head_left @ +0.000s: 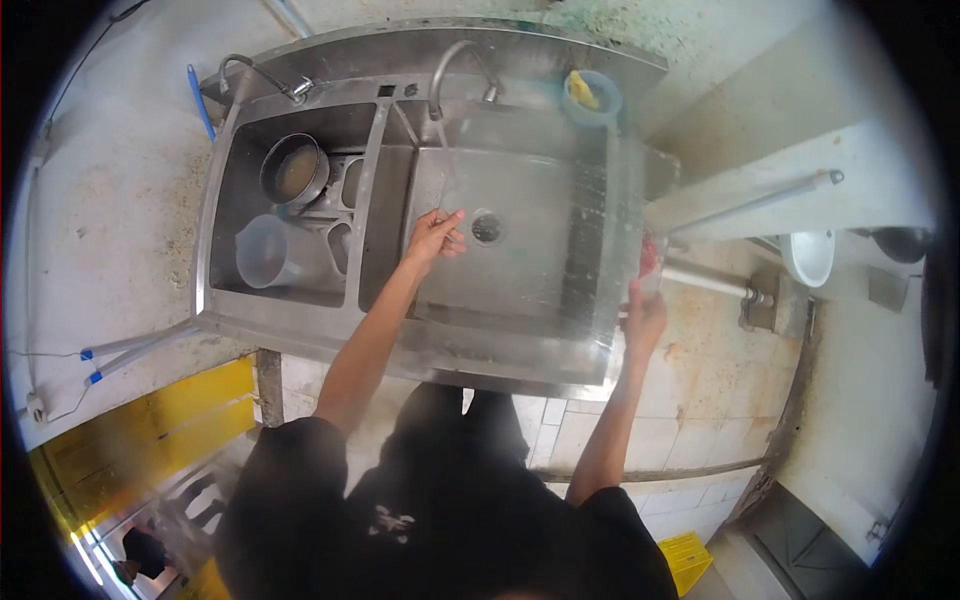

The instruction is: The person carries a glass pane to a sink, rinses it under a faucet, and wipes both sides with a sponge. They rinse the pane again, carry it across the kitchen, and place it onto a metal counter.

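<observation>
A large see-through plastic container (pixel 652 190), marked with white streaks and drops, overlaps the right part of the sink. My right hand (pixel 643 318) is closed on its right side, thumb pointing up. Over the right basin, my left hand (pixel 437 237) is held with fingers curled in and thumb out; I cannot tell what, if anything, lies in them. A thin stream of water falls toward that hand from the curved tap (pixel 455 62). Below and to the right of the fingers, the round drain (pixel 486 228) shows in the basin floor.
The left basin (pixel 330 112) holds a metal pot (pixel 295 170) with cloudy liquid and a translucent plastic jug (pixel 262 252). A bowl (pixel 592 100) with something yellow sits at the back right corner. A white basin (pixel 808 258) stands farther right.
</observation>
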A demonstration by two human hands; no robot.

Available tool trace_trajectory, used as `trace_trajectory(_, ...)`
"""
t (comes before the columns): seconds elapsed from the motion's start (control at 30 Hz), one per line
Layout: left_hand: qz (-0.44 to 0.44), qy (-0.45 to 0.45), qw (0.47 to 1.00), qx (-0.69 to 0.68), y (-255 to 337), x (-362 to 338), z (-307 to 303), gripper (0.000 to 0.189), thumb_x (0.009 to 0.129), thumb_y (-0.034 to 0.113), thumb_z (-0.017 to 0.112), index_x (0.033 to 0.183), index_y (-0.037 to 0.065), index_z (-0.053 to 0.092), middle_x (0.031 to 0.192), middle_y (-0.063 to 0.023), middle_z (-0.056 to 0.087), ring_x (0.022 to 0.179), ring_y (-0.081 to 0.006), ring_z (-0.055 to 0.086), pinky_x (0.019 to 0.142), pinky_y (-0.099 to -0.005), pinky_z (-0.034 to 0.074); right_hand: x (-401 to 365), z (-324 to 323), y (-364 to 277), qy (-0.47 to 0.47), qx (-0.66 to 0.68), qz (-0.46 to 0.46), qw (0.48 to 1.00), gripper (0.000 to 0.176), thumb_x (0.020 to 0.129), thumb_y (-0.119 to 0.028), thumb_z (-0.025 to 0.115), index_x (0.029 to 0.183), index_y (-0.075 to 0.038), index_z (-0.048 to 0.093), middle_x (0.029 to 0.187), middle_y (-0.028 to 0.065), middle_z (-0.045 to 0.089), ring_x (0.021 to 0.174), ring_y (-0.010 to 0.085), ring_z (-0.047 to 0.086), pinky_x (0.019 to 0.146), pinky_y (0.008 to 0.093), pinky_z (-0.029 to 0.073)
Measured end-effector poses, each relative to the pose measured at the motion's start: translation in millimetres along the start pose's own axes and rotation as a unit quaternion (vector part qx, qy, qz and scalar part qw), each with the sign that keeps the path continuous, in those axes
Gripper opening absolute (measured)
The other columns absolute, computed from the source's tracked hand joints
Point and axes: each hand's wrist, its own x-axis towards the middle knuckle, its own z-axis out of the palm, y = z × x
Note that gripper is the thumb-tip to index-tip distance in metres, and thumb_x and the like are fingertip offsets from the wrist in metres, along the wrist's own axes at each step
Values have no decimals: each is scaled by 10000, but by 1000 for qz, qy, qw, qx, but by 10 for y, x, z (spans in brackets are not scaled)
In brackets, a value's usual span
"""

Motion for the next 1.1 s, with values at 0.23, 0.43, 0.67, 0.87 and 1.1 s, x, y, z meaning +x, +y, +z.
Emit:
trace_trajectory(0.23,-42,69,993,-87,-373,264,-371,379,841,461,669,822,113,520,692,-51,594,548,-163,625,476,-269,465,178,587,-452,-6,-100,-81,992,440,884,-392,629,692,-8,534,529,78,574,416,130,549,406,278,429)
trace_trajectory(0.43,-13,138,981,-135,-471,272,-297,355,874,436,637,797,120,496,677,21,470,613,-86,499,542,-251,440,89,810,-449,20,-117,-80,990,468,890,-418,616,677,-10,531,475,74,544,410,122,536,397,272,409)
trace_trajectory(0.67,29,119,992,-14,-906,919,-394,397,894,460,597,777,100,475,699,19,459,688,-96,479,664,-279,429,-109,841,-362,9,-64,-39,997,385,894,-354,639,747,-27,501,567,60,571,469,124,566,411,244,434)
trace_trajectory(0.87,-31,146,980,135,-1157,1587,-138,578,907,591,447,987,36,588,992,-118,612,1022,-262,559,897,-388,405,-398,1051,-797,-248,102,40,963,305,943,-199,567,1159,-31,433,961,176,669,756,222,687,593,270,559)
trace_trajectory(1.1,-48,94,988,114,-1835,2012,226,766,873,679,374,908,-54,592,982,-269,620,1000,-389,588,906,-437,431,-860,1711,-921,-214,-6,22,977,348,980,-145,466,1301,-28,400,1075,198,648,849,205,674,654,282,561)
